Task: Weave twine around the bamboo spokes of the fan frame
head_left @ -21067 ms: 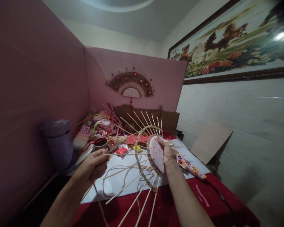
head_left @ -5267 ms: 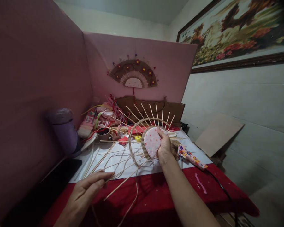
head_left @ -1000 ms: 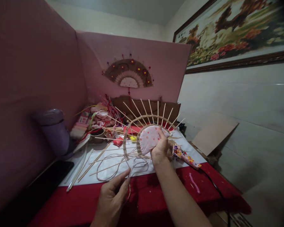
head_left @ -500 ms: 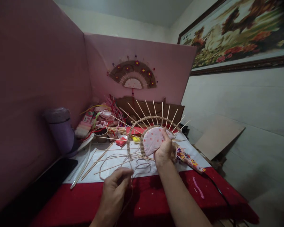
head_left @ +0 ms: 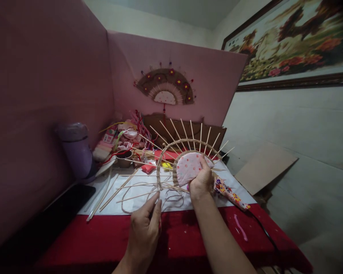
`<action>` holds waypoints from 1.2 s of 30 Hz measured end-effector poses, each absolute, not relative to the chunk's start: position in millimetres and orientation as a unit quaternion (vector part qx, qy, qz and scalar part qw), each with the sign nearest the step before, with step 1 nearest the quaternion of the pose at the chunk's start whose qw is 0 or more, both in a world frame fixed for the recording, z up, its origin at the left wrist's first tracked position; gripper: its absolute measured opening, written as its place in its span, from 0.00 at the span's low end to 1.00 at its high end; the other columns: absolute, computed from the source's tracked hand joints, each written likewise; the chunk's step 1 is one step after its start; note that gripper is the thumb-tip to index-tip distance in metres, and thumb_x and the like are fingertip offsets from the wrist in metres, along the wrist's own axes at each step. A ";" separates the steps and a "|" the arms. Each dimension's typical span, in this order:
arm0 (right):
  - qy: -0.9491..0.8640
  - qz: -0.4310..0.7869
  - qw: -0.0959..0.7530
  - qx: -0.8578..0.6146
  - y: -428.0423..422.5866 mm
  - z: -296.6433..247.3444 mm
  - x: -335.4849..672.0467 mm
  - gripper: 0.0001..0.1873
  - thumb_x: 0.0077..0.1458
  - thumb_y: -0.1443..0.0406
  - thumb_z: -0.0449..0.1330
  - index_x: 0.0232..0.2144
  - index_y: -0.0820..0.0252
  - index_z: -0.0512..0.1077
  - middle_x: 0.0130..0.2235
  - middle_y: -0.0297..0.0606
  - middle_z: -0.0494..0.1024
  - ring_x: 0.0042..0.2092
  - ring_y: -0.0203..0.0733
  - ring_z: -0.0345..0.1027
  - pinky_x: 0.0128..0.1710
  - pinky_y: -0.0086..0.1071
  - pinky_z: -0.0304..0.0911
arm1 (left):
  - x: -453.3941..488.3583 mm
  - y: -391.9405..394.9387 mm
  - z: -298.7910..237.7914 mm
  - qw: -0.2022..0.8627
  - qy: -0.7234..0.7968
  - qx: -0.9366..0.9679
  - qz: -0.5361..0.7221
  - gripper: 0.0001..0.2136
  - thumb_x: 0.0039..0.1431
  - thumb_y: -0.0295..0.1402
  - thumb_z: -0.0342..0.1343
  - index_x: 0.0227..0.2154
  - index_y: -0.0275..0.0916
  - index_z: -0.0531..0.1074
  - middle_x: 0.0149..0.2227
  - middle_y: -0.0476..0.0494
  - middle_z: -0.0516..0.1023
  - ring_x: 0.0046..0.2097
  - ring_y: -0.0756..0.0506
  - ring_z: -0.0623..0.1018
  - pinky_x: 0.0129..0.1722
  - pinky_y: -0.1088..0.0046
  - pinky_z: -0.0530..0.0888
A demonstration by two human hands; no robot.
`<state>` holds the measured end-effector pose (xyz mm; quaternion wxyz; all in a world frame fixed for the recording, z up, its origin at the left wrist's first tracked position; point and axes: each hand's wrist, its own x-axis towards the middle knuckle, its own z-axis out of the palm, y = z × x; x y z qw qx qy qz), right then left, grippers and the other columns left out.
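My right hand [head_left: 202,182] grips a half-round fan frame by its pink dotted fabric centre [head_left: 185,167], thumb on the front. Thin wooden sticks [head_left: 200,136] spread outward from that centre. A woven cord band [head_left: 161,161] arcs across the sticks and ends at the lower left. There my left hand [head_left: 148,220] is closed, thumb and fingertips pinching the cord close to the band's end. More cord [head_left: 125,194] lies in loose loops on the white cloth below the frame. The fingers of my right hand behind the fabric are hidden.
A finished fan [head_left: 167,85] hangs on the pink board behind. At left are a purple tumbler [head_left: 77,152], a black phone [head_left: 81,192], glue sticks [head_left: 101,198] and a small brown cup [head_left: 124,159]. A flower-patterned glue gun [head_left: 230,193] lies right of my right hand.
My left hand has moved up to the band's lower end, its fingers straighter and pinched on the cord. My right hand keeps its grip on the fan frame. The view has shifted slightly.
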<state>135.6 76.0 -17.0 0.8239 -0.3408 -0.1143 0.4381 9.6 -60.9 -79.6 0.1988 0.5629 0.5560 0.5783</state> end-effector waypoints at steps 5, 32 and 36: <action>-0.124 0.422 0.825 -0.357 76.3 -18.2 135.1 0.19 0.41 0.55 0.61 0.32 0.63 0.67 0.27 0.34 0.75 0.29 0.37 0.71 0.31 0.32 0.70 | 11.5 -60.6 -74.7 0.118 0.556 0.599 0.565 0.14 0.56 0.34 0.49 0.43 0.36 0.72 0.42 0.41 0.78 0.43 0.44 0.77 0.42 0.70 0.74; -0.118 0.420 0.817 -0.376 79.6 -23.7 136.0 0.20 0.38 0.55 0.64 0.30 0.63 0.66 0.26 0.32 0.73 0.27 0.37 0.70 0.27 0.31 0.70 | 6.6 -64.7 -62.8 -0.117 0.585 0.708 0.379 0.10 0.57 0.27 0.45 0.33 0.39 0.72 0.24 0.46 0.77 0.24 0.48 0.76 0.23 0.75 0.65; -0.156 0.403 0.823 -0.370 76.7 -22.6 135.7 0.19 0.38 0.56 0.63 0.30 0.62 0.66 0.24 0.31 0.72 0.27 0.37 0.69 0.26 0.30 0.69 | 0.6 -65.0 -54.2 -0.205 0.579 0.725 0.311 0.09 0.55 0.25 0.46 0.26 0.39 0.70 0.20 0.48 0.73 0.23 0.48 0.72 0.21 0.73 0.60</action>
